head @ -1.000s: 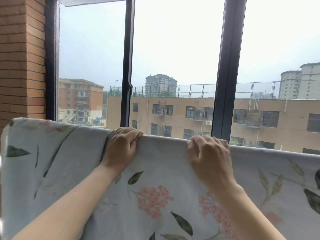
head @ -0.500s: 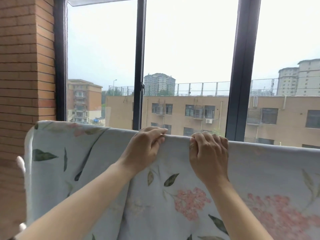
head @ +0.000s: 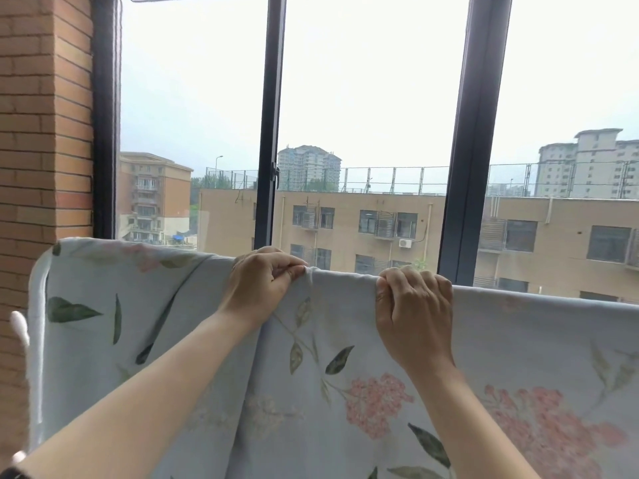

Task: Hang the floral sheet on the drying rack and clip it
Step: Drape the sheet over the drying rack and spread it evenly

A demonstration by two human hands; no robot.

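Observation:
The pale blue floral sheet (head: pixel 179 340), printed with pink blooms and green leaves, hangs draped over a top bar that it hides. My left hand (head: pixel 262 281) pinches a small bunch of the sheet's top fold between thumb and fingers. A hand's width to the right, my right hand (head: pixel 415 312) curls its fingers over the same top edge and grips it. A white rack part (head: pixel 20 328) pokes out at the sheet's left side. No clip is in view.
Directly behind the sheet is a large window with dark frames (head: pixel 268 133). A brick wall (head: pixel 38 133) stands at the left, close to the sheet's left end. Buildings show through the glass.
Both hands have slid to the right along the sheet's top edge. The view has swung, so more of the sheet's left end and the brick wall shows.

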